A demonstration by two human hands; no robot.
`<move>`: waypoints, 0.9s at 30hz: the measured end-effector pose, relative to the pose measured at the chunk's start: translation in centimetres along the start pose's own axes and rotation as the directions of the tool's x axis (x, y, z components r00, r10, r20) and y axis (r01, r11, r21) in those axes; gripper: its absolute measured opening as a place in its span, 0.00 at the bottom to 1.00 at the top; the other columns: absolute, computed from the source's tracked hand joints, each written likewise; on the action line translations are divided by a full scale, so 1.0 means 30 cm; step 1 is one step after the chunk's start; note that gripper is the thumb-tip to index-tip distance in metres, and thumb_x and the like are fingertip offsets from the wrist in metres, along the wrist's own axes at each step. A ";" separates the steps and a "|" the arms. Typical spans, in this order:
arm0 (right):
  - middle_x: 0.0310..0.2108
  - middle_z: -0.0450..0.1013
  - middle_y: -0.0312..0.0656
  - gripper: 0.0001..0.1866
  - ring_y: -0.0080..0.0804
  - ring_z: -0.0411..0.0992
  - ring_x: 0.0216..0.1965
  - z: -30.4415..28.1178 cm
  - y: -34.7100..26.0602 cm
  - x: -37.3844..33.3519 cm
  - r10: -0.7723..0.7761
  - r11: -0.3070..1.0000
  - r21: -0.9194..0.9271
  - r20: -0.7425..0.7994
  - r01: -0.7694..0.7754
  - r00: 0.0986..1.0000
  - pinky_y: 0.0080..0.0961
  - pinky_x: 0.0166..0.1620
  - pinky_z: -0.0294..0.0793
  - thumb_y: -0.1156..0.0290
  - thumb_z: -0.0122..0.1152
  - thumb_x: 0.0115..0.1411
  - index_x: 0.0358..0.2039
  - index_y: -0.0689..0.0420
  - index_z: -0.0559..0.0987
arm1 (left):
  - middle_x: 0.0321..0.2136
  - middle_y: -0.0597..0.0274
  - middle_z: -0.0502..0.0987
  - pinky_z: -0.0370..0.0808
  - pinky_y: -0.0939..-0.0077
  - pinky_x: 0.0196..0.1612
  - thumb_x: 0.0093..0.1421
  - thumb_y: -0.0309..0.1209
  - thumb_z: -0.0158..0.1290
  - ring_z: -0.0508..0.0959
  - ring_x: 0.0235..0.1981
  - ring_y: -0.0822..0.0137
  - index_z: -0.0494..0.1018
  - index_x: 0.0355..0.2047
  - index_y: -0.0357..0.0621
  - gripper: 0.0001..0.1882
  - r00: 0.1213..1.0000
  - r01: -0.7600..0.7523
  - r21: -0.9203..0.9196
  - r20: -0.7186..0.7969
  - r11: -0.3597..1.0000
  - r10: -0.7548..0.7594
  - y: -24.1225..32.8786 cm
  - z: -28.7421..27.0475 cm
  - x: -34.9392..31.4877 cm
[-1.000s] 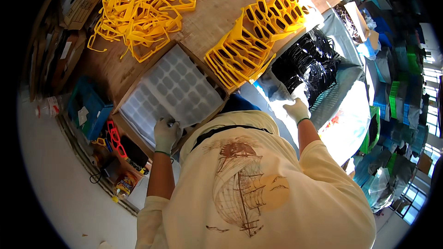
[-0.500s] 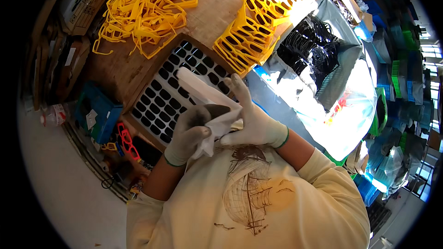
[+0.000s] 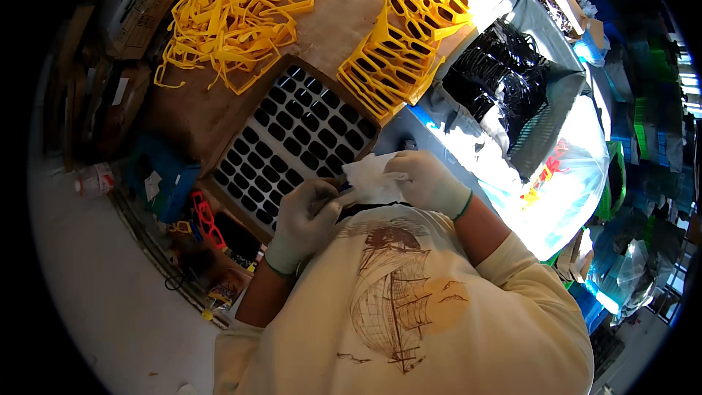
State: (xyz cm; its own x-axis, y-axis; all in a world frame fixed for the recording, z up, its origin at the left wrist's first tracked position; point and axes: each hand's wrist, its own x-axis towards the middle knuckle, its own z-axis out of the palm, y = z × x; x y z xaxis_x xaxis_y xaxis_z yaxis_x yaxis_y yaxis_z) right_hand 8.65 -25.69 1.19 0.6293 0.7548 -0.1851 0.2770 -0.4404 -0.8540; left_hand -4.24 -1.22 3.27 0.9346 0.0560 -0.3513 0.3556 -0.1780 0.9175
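Note:
My right hand (image 3: 431,184), in a whitish glove with a green cuff, is closed around a crumpled, thin white cloth or tissue (image 3: 373,175) close to my chest. Facing it, my gloved left hand (image 3: 303,219) has its fingers curled and its thumb pressed in. A small piece sits between its fingertips, touching the white sheet, but I cannot make out what it is. Just beyond both hands lies a cardboard tray (image 3: 241,113) holding rows of dark, rounded lenses (image 3: 301,134) on a white sheet.
Loose yellow glasses frames (image 3: 227,22) are heaped at the far left. Yellow glasses with dark lenses (image 3: 387,62) stand in packed rows beyond the tray. A lined crate of black frames (image 3: 497,73) is at right. A blue box (image 3: 157,175) and red frames (image 3: 207,221) lie left.
My right hand has gone from spread fingers to a closed grip on the white sheet, moving right and nearer me. The sheet is bunched smaller and no longer covers the tray's lenses.

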 end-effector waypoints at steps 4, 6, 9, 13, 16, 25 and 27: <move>0.27 0.74 0.59 0.09 0.62 0.73 0.32 -0.185 0.250 -0.148 0.274 0.943 -0.081 -0.363 -0.323 0.891 0.45 0.35 0.73 0.71 0.51 0.59 0.31 0.62 0.77 | 0.32 0.49 0.82 0.77 0.72 0.39 0.59 0.31 0.54 0.82 0.33 0.64 0.77 0.39 0.32 0.13 0.985 0.156 0.025 -0.082 0.987 -0.153 -0.018 0.040 0.034; 0.26 0.75 0.56 0.10 0.53 0.76 0.29 -0.294 0.482 -0.261 0.410 0.872 0.090 -0.671 -0.481 0.618 0.41 0.36 0.75 0.69 0.52 0.60 0.35 0.59 0.80 | 0.34 0.49 0.82 0.77 0.71 0.42 0.59 0.32 0.54 0.82 0.35 0.62 0.77 0.41 0.32 0.14 0.977 0.171 0.102 -0.142 0.980 -0.156 -0.049 0.105 0.044; 0.31 0.78 0.46 0.17 0.39 0.76 0.32 -0.422 0.862 -0.462 0.540 0.747 0.337 -0.811 -0.573 0.226 0.32 0.41 0.76 0.62 0.56 0.62 0.42 0.62 0.78 | 0.39 0.48 0.82 0.77 0.69 0.45 0.61 0.33 0.54 0.82 0.39 0.59 0.77 0.42 0.33 0.15 0.989 0.143 0.190 -0.059 0.971 -0.134 0.017 0.204 0.098; 0.48 0.71 0.43 0.32 0.29 0.70 0.43 -0.479 1.220 -0.588 0.828 0.535 0.784 -0.560 -0.314 0.013 0.26 0.46 0.71 0.50 0.61 0.61 0.56 0.60 0.67 | 0.37 0.47 0.81 0.78 0.65 0.44 0.60 0.33 0.55 0.83 0.39 0.55 0.77 0.42 0.34 0.15 0.995 0.096 0.337 -0.028 0.937 -0.092 0.089 0.307 0.206; 0.50 0.73 0.45 0.34 0.34 0.70 0.50 -0.520 1.176 -0.554 0.813 0.566 0.781 -0.582 -0.265 0.023 0.31 0.54 0.68 0.43 0.54 0.63 0.56 0.61 0.71 | 0.33 0.48 0.82 0.79 0.66 0.38 0.59 0.32 0.56 0.84 0.35 0.54 0.77 0.41 0.34 0.14 0.994 0.074 0.445 -0.104 0.892 -0.031 0.134 0.378 0.262; 0.57 0.73 0.59 0.31 0.52 0.70 0.61 -0.365 1.270 -0.486 0.703 0.699 0.190 -0.363 -0.690 0.612 0.34 0.63 0.67 0.54 0.57 0.61 0.61 0.59 0.73 | 0.40 0.47 0.81 0.78 0.67 0.43 0.61 0.34 0.56 0.83 0.40 0.56 0.77 0.43 0.33 0.16 0.962 0.251 0.339 -0.193 0.907 -0.194 0.167 0.501 0.259; 0.60 0.70 0.59 0.34 0.54 0.68 0.62 -0.364 1.284 -0.447 0.750 0.649 -0.002 -0.168 -0.761 0.640 0.36 0.64 0.65 0.52 0.55 0.61 0.64 0.58 0.70 | 0.40 0.48 0.81 0.78 0.67 0.43 0.62 0.34 0.55 0.82 0.40 0.57 0.77 0.42 0.33 0.15 0.949 0.268 0.351 -0.258 0.897 -0.183 0.159 0.522 0.234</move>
State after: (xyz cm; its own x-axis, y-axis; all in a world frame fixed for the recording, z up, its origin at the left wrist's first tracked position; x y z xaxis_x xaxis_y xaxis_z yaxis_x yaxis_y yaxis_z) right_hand 18.80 -58.10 -23.93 0.7324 0.0711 -0.6772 -0.2979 -0.8608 -0.4127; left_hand 3.84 -17.04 2.26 0.8246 0.3387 -0.4531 0.5656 -0.4899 0.6634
